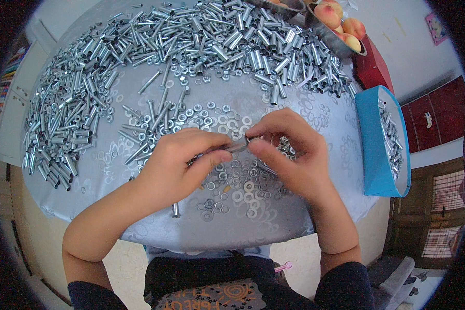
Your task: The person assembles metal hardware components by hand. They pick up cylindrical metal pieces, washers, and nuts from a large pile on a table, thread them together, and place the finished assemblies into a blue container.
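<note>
Over the middle of the table, my left hand (pixel 186 157) pinches a metal bolt (pixel 236 146) between thumb and forefinger, pointing right. My right hand (pixel 292 150) closes its thumb and forefinger on the bolt's right end, where a small dark part sits; I cannot tell whether it is a nut or a washer. Fingers hide much of the bolt. Beneath the hands lie loose flat washers (pixel 237 196) and spring rings. Beyond my left hand are loose bolts (pixel 152 111) and several hex nuts (pixel 198 108). One more bolt (pixel 175 209) lies below my left wrist.
A broad heap of metal sleeves and bolts (pixel 191 39) curves along the table's far and left sides. At the right edge stands a blue box (pixel 372 144) holding metal parts. Behind it are a red box (pixel 372 64) and a metal bowl (pixel 328 39) of peaches (pixel 328 15).
</note>
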### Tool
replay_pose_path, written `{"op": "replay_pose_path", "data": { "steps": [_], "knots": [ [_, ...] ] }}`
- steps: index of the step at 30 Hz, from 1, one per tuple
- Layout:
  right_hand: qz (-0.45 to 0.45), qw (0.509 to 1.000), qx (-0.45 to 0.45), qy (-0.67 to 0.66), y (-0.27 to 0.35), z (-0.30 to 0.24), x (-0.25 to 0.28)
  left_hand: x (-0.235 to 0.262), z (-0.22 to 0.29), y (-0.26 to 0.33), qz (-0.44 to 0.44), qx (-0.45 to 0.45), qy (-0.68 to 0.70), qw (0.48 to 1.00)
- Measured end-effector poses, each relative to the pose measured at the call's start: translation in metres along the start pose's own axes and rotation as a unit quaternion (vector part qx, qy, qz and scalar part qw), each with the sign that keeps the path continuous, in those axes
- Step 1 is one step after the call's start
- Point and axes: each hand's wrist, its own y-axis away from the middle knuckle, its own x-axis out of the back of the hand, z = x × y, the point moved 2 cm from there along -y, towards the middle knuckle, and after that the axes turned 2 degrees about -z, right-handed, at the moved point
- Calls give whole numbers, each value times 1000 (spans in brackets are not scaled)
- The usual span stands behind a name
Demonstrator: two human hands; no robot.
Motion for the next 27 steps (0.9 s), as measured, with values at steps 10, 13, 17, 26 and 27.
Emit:
{"op": "replay_pose_path", "data": {
  "steps": [10,13,17,26,27],
  "knots": [
    [-147,976,53,152,3,8,-17,8,-7,-1,105,109,120,981],
    [-193,953,122,201,4,11,-27,5,-12,-1,134,95,144,976],
    [-207,936,158,235,3,9,-28,6,-8,-1,121,102,137,978],
    [-190,944,155,220,6,13,-33,6,-8,-2,75,122,117,983],
    [-185,946,151,220,6,13,-32,7,-7,-2,58,134,108,983]
  ]
}}
